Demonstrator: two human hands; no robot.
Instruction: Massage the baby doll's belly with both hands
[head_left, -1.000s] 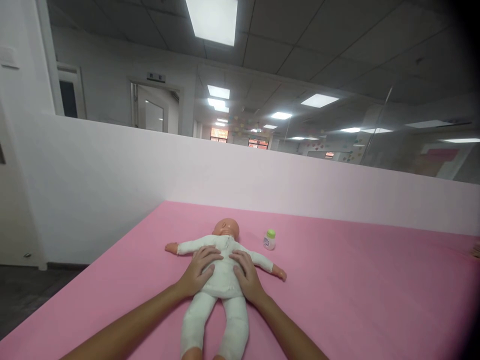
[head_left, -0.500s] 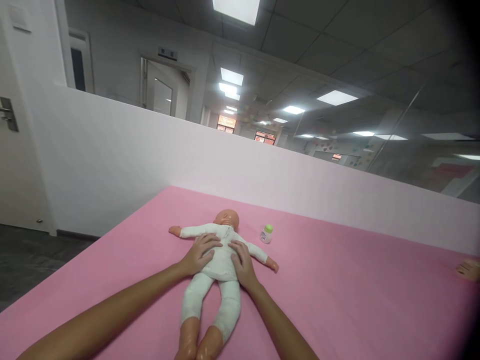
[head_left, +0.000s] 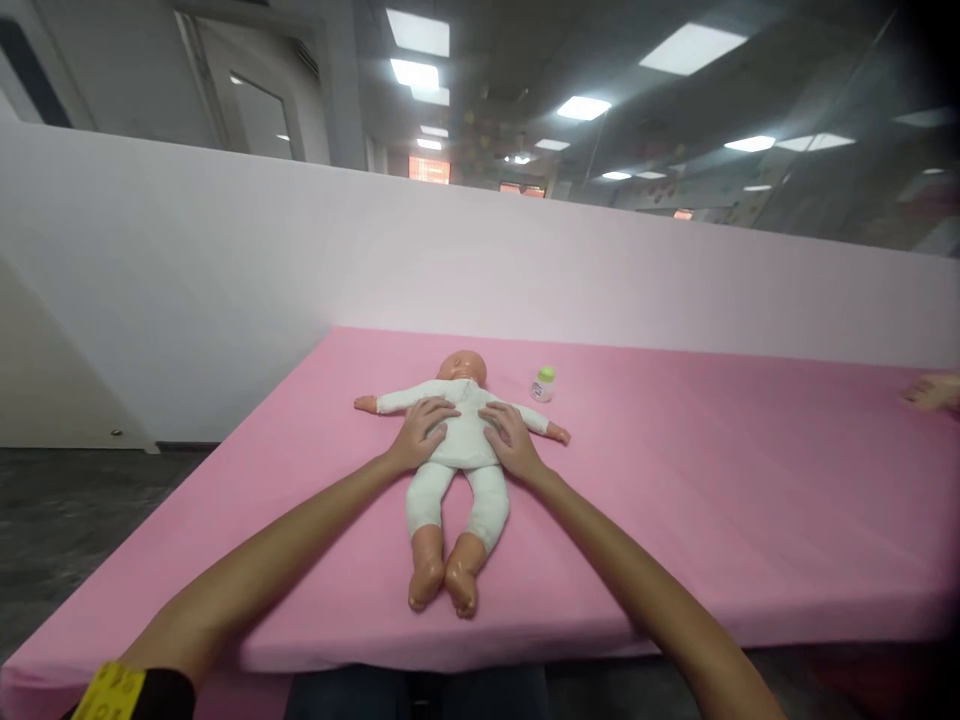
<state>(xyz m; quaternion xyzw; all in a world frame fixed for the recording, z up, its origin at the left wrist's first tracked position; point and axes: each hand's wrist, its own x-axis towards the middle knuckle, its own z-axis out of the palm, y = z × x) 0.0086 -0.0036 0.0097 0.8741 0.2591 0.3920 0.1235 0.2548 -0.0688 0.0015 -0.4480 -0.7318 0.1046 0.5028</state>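
Note:
A baby doll in a white suit lies on its back on the pink mat, head toward the far wall, arms spread, bare feet toward me. My left hand lies flat on the left side of its torso. My right hand rests on the right side of the torso, fingers spread. Both hands touch the doll and grip nothing.
A small white bottle with a green cap stands on the mat just right of the doll's head. A low pale partition wall borders the mat's far side. Another doll's foot shows at the right edge. Dark floor lies to the left.
The view has tilted downward, so the doll's legs and feet and the mat's near edge now show. Both hands have stayed on the doll's torso.

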